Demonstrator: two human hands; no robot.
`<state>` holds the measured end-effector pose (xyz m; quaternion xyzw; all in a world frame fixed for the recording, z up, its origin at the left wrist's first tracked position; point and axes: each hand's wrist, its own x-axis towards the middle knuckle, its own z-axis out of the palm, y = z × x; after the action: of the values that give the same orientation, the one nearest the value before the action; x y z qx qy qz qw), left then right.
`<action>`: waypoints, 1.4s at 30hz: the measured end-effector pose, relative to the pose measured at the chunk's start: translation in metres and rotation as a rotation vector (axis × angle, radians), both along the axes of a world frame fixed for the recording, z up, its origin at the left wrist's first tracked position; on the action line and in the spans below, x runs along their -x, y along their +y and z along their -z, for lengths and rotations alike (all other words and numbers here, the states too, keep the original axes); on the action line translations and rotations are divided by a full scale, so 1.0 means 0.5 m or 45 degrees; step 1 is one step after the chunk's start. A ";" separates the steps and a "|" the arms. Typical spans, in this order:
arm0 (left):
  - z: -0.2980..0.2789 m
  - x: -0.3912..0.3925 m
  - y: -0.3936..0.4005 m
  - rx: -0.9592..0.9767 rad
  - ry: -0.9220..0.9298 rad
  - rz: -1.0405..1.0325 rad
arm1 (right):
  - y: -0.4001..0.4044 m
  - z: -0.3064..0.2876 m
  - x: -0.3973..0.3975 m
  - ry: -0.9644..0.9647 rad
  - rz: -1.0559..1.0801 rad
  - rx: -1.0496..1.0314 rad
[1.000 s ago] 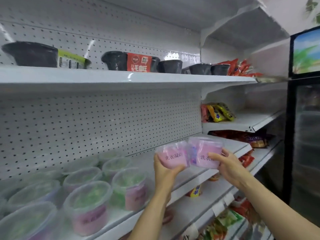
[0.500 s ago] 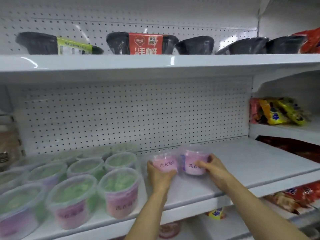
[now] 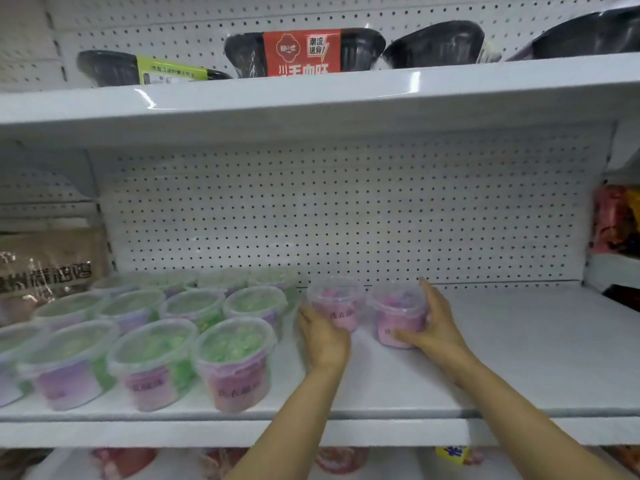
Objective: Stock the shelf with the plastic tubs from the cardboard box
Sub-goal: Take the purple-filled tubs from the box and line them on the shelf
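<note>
Two clear plastic tubs with pink contents stand side by side on the white shelf, near the pegboard back. My left hand grips the left pink tub from the front. My right hand wraps around the right pink tub, fingers on its right side and thumb across its front. Left of them stand several lidded tubs with green contents in rows. The cardboard box is out of view.
The upper shelf overhangs close above, carrying black bowls and a red-labelled pack. A brown bag sits in the bay on the left, snack packets on the right. More goods lie on the shelf below.
Both hands have carried the two pink tubs from in front of the shelving deeper onto the shelf, down beside the green tubs. The camera has swung left and closer.
</note>
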<state>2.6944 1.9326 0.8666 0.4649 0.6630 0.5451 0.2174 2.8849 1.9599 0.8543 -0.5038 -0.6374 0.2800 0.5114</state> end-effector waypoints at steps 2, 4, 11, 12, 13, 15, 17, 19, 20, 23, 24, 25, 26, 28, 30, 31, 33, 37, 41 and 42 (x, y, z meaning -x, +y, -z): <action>-0.008 -0.009 -0.025 -0.151 0.263 0.030 | 0.001 -0.005 -0.001 -0.225 0.112 -0.187; -0.028 0.002 -0.013 -0.201 0.722 0.067 | 0.004 -0.012 -0.004 -0.338 0.138 -0.341; -0.114 0.033 0.043 0.197 1.326 0.251 | 0.039 -0.024 0.010 -0.440 0.120 -0.255; -0.117 0.039 0.056 0.228 1.370 0.253 | 0.049 -0.025 0.014 -0.497 0.120 -0.263; -0.121 0.047 0.071 0.248 1.395 0.252 | 0.059 -0.028 0.018 -0.522 0.117 -0.249; -0.133 0.059 0.099 0.277 1.406 0.264 | 0.078 -0.036 0.026 -0.447 0.113 -0.193; -0.140 0.067 0.124 0.267 1.408 0.283 | 0.095 -0.042 0.033 -0.390 0.105 -0.172; -0.143 0.072 0.145 0.267 1.405 0.300 | 0.110 -0.040 0.040 -0.307 0.076 -0.159; -0.142 0.075 0.156 0.268 1.405 0.301 | 0.116 -0.040 0.043 -0.268 0.063 -0.151; -0.136 0.089 0.182 0.252 1.439 0.292 | 0.130 -0.045 0.044 -0.320 0.034 -0.153; -0.134 0.093 0.189 0.247 1.450 0.286 | 0.134 -0.049 0.044 -0.422 0.033 -0.151; -0.135 0.097 0.192 0.246 1.450 0.288 | 0.137 -0.052 0.044 -0.507 0.040 -0.154; -0.137 0.101 0.196 0.253 1.440 0.301 | 0.141 -0.054 0.045 -0.535 0.054 -0.154; -0.146 0.110 0.204 0.278 1.432 0.355 | 0.145 -0.055 0.049 -0.470 0.087 -0.152; -0.153 0.122 0.214 0.303 1.445 0.400 | 0.150 -0.054 0.055 -0.433 0.116 -0.153; -0.155 0.128 0.219 0.306 1.459 0.424 | 0.153 -0.054 0.059 -0.445 0.132 -0.154; -0.158 0.139 0.226 0.287 1.481 0.470 | 0.158 -0.057 0.065 -0.479 0.153 -0.160; -0.167 0.153 0.231 0.252 1.492 0.543 | 0.163 -0.064 0.078 -0.560 0.171 -0.147; -0.176 0.164 0.242 0.267 1.475 0.581 | 0.175 -0.064 0.081 -0.588 0.199 -0.137; -0.177 0.168 0.245 0.279 1.465 0.587 | 0.179 -0.063 0.082 -0.599 0.203 -0.134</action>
<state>2.6106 2.0551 0.9552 0.7897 0.6086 0.0756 -0.0161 2.8441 2.0492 0.8857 -0.5765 -0.7108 0.0804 0.3949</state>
